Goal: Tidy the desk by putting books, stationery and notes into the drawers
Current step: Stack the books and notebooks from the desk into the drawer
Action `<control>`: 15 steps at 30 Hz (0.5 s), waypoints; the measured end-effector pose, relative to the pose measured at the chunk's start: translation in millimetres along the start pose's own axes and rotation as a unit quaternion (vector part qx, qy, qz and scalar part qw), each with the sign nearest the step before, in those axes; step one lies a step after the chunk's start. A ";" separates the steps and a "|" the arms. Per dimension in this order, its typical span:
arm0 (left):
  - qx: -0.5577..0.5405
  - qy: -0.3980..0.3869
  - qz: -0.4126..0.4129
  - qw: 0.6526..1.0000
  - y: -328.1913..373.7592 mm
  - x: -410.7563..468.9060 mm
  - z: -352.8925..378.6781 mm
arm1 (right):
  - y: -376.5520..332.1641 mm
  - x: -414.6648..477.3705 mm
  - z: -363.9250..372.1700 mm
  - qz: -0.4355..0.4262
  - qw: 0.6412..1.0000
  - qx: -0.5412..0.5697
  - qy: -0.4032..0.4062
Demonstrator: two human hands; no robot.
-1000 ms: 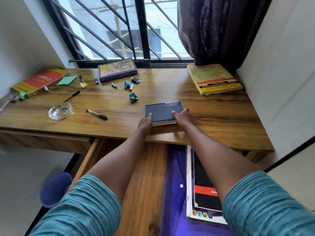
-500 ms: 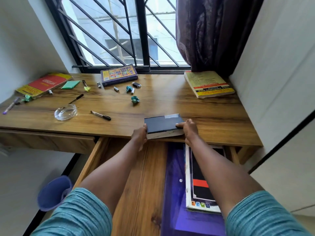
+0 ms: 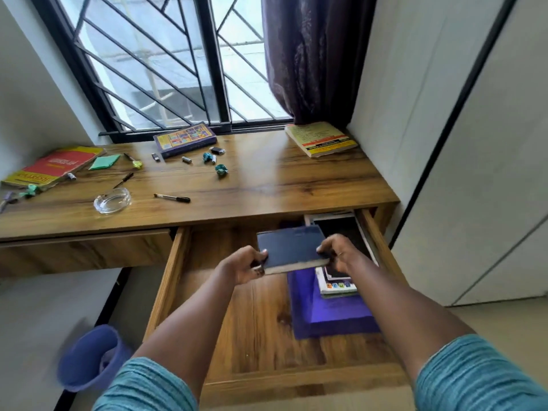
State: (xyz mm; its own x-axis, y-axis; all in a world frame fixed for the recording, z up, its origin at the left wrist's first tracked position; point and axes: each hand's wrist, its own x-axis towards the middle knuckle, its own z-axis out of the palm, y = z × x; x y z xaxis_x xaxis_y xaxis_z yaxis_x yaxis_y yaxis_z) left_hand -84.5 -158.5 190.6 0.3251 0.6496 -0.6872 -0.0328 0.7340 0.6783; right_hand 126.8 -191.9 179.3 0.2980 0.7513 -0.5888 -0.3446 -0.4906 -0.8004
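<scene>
Head view looks down on a dark blue hardcover book point(image 3: 289, 246) held level above the open wooden drawer point(image 3: 258, 327), just in front of the wooden worktop point(image 3: 267, 179) edge. Left hand point(image 3: 243, 266) clamps the book's left edge, thumb on the cover and fingers curled beneath; right hand point(image 3: 341, 252) clamps its right edge in the same way, so each grip is closed on the book. Both forearms reach forward out of teal ribbed sleeves point(image 3: 480, 375).

Inside the drawer, under and to the right of the book, a purple plastic folder point(image 3: 332, 315) lies flat with a white-edged black magazine point(image 3: 341, 284) stacked on it, against the drawer's right wall. The drawer's left half shows bare wood.

Behind the book, on the worktop, lie a black pen with a silver barrel point(image 3: 172, 198), a clear glass ashtray point(image 3: 112, 200) to the pen's left, a second black pen point(image 3: 124, 180), a crumpled teal wrapper point(image 3: 221, 169), a green sticky-note pad point(image 3: 104, 162), a purple box with a colourful yellow lid point(image 3: 185, 139) by the window, a red and yellow book point(image 3: 53, 167) far left, and a thick yellow paperback point(image 3: 321, 138) at the far right beside the dark purple curtain point(image 3: 311, 54). A blue plastic bin point(image 3: 89, 357) stands on the floor, left of the drawer.
</scene>
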 end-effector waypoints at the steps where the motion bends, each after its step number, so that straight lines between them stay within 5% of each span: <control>1: 0.030 0.000 -0.005 1.000 -10.9 -0.1 1.3 | 9.1 -12.5 -8.4 0.012 1.000 -0.026 0.007; 15: 0.244 -0.040 -0.058 0.967 -129.6 7.3 85.7 | 92.3 -49.4 -122.9 0.081 0.962 -0.205 0.159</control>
State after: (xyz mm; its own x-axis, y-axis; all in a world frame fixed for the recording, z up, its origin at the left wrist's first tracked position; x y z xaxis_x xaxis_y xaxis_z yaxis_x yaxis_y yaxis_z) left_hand 3.1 -265.9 120.0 0.3724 0.5361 -0.7576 0.4519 0.6083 0.6525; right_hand 189.7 -328.5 120.7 0.5498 0.5097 -0.6618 -0.0482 -0.7716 -0.6343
